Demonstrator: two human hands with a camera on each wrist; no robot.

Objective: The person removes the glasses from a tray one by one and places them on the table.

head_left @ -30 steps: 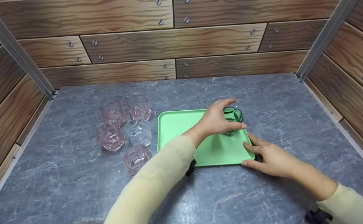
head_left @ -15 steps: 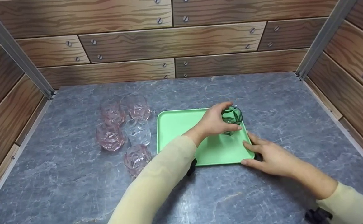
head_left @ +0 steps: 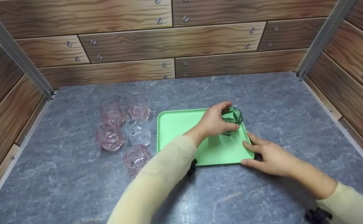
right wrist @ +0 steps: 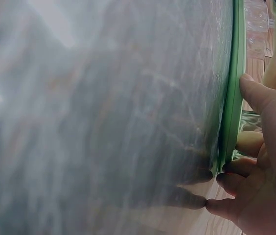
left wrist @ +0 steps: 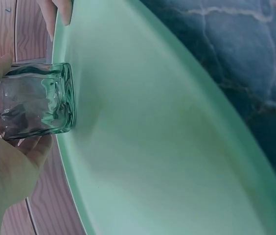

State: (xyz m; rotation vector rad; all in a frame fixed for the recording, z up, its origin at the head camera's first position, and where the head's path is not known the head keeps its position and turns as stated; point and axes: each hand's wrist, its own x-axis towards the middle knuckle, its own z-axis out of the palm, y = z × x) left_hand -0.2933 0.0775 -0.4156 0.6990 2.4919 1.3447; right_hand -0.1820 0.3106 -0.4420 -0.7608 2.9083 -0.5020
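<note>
A green faceted glass stands upright near the far right corner of a light green rectangular tray. My left hand holds it from the left, thumb on the near side and fingers round the far side. In the left wrist view, the glass sits between thumb and fingers, its base at the tray's surface. At the tray's near right corner, my right hand holds the rim. Its thumb is at the near edge, and its fingers lie along the right side, partly hidden under the rim.
Left of the tray stand several pink glasses and one clear glass, close together. The nearest pink glass is partly behind my left sleeve. Wood-patterned walls enclose the grey marbled table.
My left hand's thumb and fingers have drawn closer together round the green glass, which has shifted very slightly. The right hand and the tray have stayed in place.
</note>
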